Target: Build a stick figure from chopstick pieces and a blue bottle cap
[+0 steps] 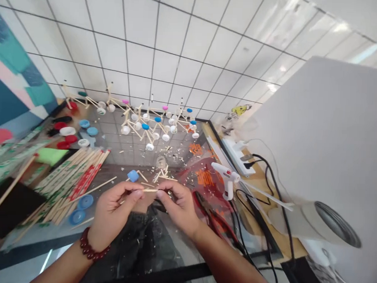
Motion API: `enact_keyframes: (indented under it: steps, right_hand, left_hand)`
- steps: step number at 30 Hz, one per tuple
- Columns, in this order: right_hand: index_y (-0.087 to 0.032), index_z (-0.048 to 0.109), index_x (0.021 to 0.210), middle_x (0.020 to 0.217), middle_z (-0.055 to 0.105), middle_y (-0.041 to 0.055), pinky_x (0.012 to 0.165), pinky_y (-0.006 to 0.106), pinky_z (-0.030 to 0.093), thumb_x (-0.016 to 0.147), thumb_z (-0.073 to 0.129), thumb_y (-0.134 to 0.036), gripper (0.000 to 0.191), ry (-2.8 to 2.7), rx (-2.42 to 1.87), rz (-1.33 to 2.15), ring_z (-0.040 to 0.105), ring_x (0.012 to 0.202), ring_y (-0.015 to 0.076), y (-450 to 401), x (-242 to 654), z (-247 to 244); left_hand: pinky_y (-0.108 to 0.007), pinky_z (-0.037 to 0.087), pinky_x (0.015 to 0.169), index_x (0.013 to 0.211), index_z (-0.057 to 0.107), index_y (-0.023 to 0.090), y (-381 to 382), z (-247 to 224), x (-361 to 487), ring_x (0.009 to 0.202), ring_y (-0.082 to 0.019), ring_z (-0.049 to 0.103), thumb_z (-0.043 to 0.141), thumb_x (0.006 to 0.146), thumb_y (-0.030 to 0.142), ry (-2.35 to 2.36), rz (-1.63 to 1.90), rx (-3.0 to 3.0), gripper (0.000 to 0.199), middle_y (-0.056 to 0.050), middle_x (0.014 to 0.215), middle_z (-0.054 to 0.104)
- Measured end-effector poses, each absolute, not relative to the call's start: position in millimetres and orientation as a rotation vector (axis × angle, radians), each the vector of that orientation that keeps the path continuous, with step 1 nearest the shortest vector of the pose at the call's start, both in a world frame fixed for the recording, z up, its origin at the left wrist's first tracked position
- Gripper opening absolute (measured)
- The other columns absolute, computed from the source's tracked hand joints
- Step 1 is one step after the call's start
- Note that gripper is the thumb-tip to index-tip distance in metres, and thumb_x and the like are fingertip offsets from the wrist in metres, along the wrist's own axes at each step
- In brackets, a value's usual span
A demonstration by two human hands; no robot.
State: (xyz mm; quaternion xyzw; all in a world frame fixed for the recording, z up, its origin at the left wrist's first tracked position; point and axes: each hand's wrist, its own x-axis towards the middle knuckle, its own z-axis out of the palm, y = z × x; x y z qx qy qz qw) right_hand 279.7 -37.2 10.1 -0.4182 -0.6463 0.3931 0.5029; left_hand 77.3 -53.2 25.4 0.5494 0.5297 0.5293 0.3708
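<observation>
Left grip, right grip: both pinching short wooden stick. Pliers just beside right grip, glue gun farther right.

dark-lined white tiled wall, reflective glass tabletop, pale panel at right, bright glare upper right
</observation>
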Motion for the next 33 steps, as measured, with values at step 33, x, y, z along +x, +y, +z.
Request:
enact_keyframes:
  steps: [33]
  right_hand:
    - [-0.024,0.08,0.092,0.089,0.081,0.004,0.079,0.034,0.059,0.097,0.071,-0.043,0.022,-1.459,-0.986,0.723,0.073,0.083,0.0203,-13,284,-1]
  left_hand:
    - [-0.051,0.054,0.108,0.102,0.088,0.023,0,23,-11,0.125,-0.041,0.071,0.065,0.097,0.042,2.326,0.546,2.002,0.03,-0.016,0.125,0.083]
